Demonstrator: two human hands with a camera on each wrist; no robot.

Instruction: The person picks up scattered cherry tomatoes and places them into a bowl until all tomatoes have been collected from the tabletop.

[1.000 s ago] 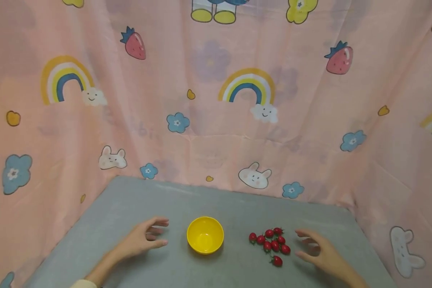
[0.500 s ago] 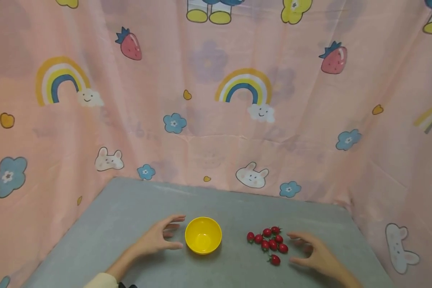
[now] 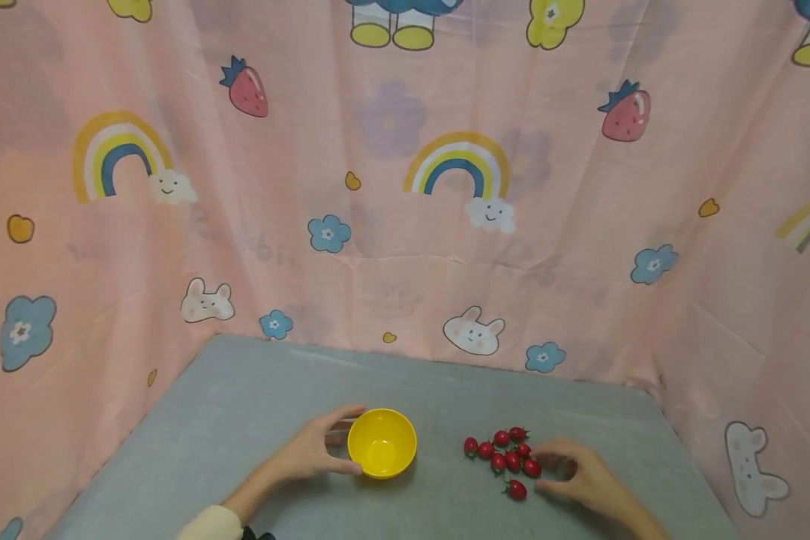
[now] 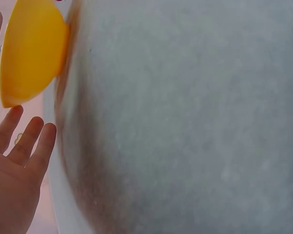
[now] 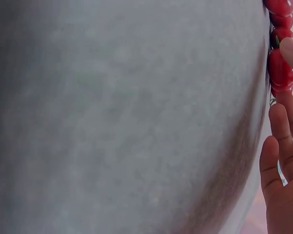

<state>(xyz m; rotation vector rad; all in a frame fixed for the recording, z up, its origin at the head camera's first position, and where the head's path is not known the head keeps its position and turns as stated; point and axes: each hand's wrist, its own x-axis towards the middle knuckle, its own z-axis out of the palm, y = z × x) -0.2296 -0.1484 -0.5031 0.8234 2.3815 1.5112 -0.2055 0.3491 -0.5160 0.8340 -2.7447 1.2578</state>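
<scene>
A small yellow bowl (image 3: 382,443) stands upright on the grey table, nothing in it. My left hand (image 3: 317,446) reaches its left side, thumb and fingers spread, with tips right at the rim. In the left wrist view, the straight fingers (image 4: 27,141) end close below the bowl (image 4: 34,48). To the right lies a loose group of several red cherry tomatoes (image 3: 512,460) with green stalks. One cherry tomato (image 3: 516,490) lies a little nearer than the others. My right hand (image 3: 583,476) is at the group's right edge, thumb and fingers apart, fingertips beside the nearest tomatoes (image 5: 281,68).
The grey tabletop (image 3: 432,405) extends around both hands. A pink curtain (image 3: 405,277) printed with rainbows, strawberries and rabbits hangs along the back and both sides. A gap of table separates the bowl from the tomatoes.
My left hand has moved right, up to the bowl's rim. My right hand has moved left to the tomatoes, its thumb and fingers drawing closer together. Bowl and tomatoes have stayed in place.
</scene>
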